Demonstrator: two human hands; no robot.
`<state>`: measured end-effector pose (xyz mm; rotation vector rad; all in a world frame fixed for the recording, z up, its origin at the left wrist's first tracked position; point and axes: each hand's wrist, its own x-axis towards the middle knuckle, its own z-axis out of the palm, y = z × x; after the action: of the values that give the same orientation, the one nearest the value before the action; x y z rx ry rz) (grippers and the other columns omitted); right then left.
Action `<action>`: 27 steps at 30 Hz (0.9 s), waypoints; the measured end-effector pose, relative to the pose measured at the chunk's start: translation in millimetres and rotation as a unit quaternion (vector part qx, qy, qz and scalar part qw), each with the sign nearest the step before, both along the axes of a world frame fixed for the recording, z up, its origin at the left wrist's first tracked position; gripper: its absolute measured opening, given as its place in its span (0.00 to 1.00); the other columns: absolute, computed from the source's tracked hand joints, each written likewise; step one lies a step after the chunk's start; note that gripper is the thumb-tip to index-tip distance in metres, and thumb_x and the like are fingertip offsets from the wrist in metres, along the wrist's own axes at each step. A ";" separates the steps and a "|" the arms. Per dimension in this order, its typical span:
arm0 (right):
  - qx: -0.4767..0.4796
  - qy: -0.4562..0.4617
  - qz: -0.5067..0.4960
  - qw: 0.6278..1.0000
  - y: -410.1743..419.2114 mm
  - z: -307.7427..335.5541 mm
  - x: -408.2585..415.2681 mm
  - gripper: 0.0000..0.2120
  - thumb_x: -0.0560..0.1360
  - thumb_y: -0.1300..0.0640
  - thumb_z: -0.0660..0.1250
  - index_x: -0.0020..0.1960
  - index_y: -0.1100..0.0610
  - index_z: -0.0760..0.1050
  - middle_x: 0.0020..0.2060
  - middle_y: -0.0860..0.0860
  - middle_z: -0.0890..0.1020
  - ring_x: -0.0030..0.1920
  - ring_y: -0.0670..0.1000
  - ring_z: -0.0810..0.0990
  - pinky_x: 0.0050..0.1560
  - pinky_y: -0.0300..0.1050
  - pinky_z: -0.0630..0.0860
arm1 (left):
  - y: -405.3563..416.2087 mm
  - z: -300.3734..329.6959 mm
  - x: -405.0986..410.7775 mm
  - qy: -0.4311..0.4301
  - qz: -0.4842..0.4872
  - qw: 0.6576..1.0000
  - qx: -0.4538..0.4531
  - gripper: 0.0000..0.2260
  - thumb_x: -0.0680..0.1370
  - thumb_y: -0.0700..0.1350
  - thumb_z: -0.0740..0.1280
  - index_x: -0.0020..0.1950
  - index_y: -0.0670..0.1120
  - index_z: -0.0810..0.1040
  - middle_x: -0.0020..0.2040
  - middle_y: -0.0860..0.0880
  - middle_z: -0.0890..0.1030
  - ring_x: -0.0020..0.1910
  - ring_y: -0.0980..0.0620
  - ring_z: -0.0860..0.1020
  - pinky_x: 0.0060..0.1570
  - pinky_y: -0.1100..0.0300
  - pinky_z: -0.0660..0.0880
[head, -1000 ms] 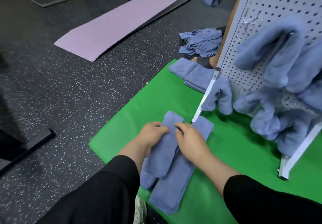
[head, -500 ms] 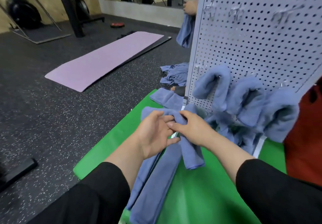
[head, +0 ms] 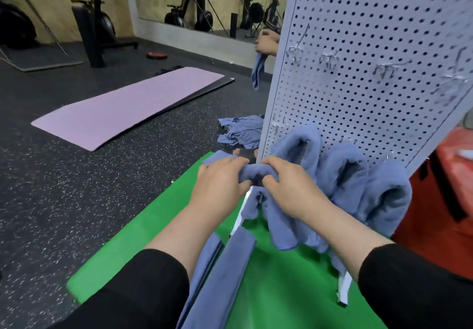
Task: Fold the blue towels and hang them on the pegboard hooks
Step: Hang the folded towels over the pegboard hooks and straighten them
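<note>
Soft, fuzzy cloth towels [head: 340, 175] hang on a matt perforated metal pegboard [head: 371, 47] above a smooth green mat [head: 143, 239].

One head-worn camera looked forward and down, close over both forearms, facing the pegboard [head: 363, 78] and green mat [head: 143, 241].

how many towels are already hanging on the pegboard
3 clearly: one at the left, one in the middle, one at the right. More hang below, partly hidden by the hands.
</note>
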<state>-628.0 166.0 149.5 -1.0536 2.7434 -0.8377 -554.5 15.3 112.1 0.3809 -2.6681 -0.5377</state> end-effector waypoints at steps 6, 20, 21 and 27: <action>-0.053 0.032 -0.026 0.998 -7.4 -5.9 -11.6 0.16 0.76 0.58 0.68 0.61 0.46 0.73 0.48 0.44 0.81 0.49 0.49 0.78 0.46 0.47 0.73 | -3.5 25.3 -22.4 0.045 -0.006 0.996 0.078 0.03 0.76 0.48 0.64 0.47 0.50 0.75 0.44 0.53 0.78 0.45 0.47 0.75 0.43 0.51 0.74; -0.156 0.053 -0.187 0.968 -28.9 7.1 -88.0 0.07 0.79 0.58 0.61 0.52 0.49 0.77 0.40 0.45 0.80 0.40 0.44 0.76 0.33 0.30 0.66 | -34.5 22.2 -92.6 0.118 0.058 0.982 0.135 0.09 0.77 0.43 0.62 0.55 0.52 0.78 0.47 0.48 0.82 0.47 0.40 0.78 0.45 0.46 0.77; -0.161 0.050 -0.196 0.966 -32.2 8.1 -93.4 0.07 0.79 0.58 0.61 0.51 0.50 0.77 0.39 0.44 0.80 0.39 0.44 0.76 0.32 0.30 0.65 | -33.9 23.1 -99.6 0.125 0.065 0.978 0.153 0.10 0.77 0.43 0.62 0.55 0.51 0.78 0.46 0.47 0.82 0.47 0.40 0.78 0.45 0.46 0.78; -0.201 0.021 -0.232 0.951 -50.8 18.4 -121.9 0.06 0.79 0.58 0.61 0.52 0.52 0.76 0.39 0.48 0.78 0.41 0.54 0.76 0.37 0.46 0.71 | -32.8 38.6 -148.5 0.153 0.080 0.965 0.199 0.12 0.77 0.42 0.59 0.53 0.50 0.80 0.45 0.49 0.81 0.46 0.43 0.77 0.46 0.49 0.77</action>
<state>-749.9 115.2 168.0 -0.4541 2.9741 -1.5027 -703.0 -17.6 150.7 0.5691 -2.2047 -0.9966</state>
